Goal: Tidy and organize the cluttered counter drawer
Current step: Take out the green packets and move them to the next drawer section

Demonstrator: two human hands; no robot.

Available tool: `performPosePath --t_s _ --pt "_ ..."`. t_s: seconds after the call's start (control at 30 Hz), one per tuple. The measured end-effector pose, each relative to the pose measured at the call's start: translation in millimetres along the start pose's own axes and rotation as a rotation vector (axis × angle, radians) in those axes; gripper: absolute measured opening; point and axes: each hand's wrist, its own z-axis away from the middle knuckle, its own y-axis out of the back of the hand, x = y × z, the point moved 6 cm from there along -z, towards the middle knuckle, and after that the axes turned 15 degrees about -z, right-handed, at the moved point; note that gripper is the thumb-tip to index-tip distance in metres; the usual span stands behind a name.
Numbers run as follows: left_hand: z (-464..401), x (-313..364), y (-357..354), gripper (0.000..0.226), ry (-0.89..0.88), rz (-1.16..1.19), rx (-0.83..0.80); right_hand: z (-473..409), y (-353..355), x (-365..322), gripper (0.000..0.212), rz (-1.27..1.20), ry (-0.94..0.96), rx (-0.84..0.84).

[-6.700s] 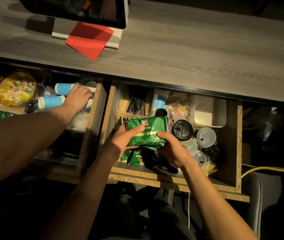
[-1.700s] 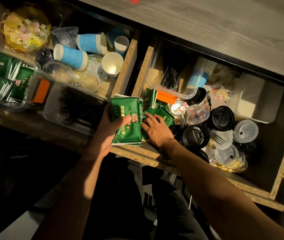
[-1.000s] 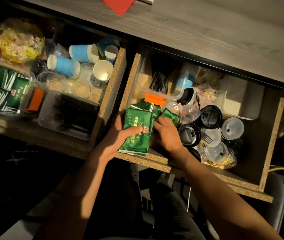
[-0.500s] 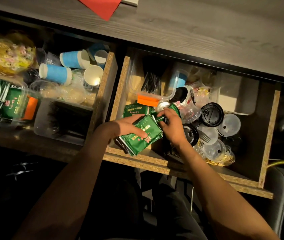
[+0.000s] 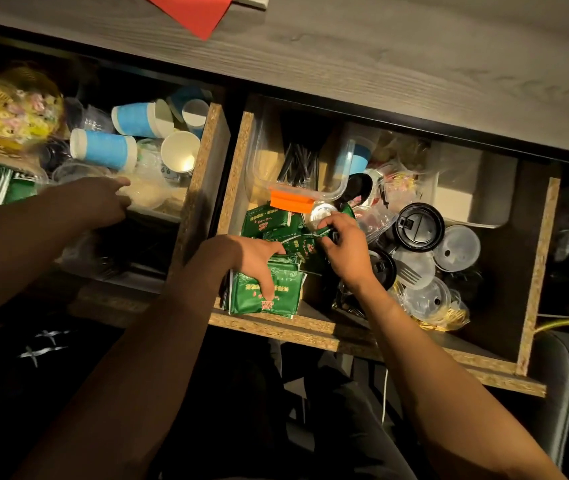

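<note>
Half a second ago the left hand point(image 5: 241, 261) was holding its stack of green packets point(image 5: 269, 292) up and tilted; now it is pressing the stack down at the near left corner of the right drawer point(image 5: 345, 336). Its fingers are curling over the top of the stack and its wrist is bending down. The right hand point(image 5: 341, 247) is sitting just beside it, a bit farther back, pinching one more green packet point(image 5: 305, 245) between thumb and fingers. Both forearms are coming up from the bottom of the view and meeting over the drawer.

More loose green packets point(image 5: 267, 220) are lying behind the hands, near a clear tub with an orange clip point(image 5: 291, 202) — black straws point(image 5: 298, 162) are lying inside it. Black cup lids point(image 5: 418, 226) and clear lids point(image 5: 458, 247) are piling up to the right of the hands.

Another person's arm — a third one — is reaching in from the left, and its hand point(image 5: 103, 199) is stretching out over the left drawer point(image 5: 206, 150), where blue paper cups point(image 5: 103, 148) and a yellow basket point(image 5: 9, 112) are sitting.
</note>
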Motion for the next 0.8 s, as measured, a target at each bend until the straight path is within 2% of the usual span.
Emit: performPosePath --t_s 0.33,0.43,0.5,0.57,0.67,0.8 --pt "-27.7 -3.2 -7.9 0.107 0.008 -0.008 0.116 -1.4 -1.7 -0.9 0.021 0.095 -0.020 0.004" --pt "-31.8 -3.3 -7.9 0.109 0.063 -0.145 0.130 -4.6 -5.1 0.3 0.024 0.183 -0.025 -0.027" --pt "-31.5 -3.5 -6.8 0.111 0.137 -0.286 0.180 -6.1 -6.5 -0.2 0.027 0.255 -0.025 -0.041" --pt "-27.6 -3.5 -7.6 0.111 0.168 -0.329 0.243 -5.8 -5.2 -3.5 0.030 0.328 -0.009 -0.039" --pt "-12.3 -3.7 -14.3 0.087 0.180 -0.268 0.412 -1.4 -2.4 -14.2 0.034 0.480 0.070 -0.007" --pt "23.0 0.2 -23.3 0.045 0.191 0.002 0.758 7.0 -5.7 -22.3 0.044 0.595 0.093 -0.025"
